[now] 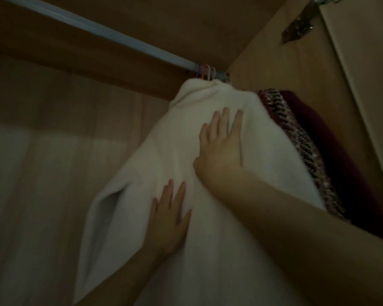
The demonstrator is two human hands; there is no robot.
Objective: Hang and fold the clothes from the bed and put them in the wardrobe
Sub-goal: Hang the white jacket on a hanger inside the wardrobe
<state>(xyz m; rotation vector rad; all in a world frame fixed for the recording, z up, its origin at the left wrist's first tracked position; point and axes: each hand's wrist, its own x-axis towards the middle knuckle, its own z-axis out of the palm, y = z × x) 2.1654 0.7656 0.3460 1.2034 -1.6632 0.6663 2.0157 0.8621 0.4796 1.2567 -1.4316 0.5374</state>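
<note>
Both the left hand and right hand press flat, fingers straight, on the hung white fleece garment, probably soft, light and limp; handle near its hanger.

Two bare forearms and hands, seen from the wearer's head

The left hand and right hand wear no gloves, rings, watch or bracelet. Both forearms are uncovered as far as the frame edge, with no sleeve or cuff showing. The fingernails look short and unpainted, though dim light blurs them.
</note>
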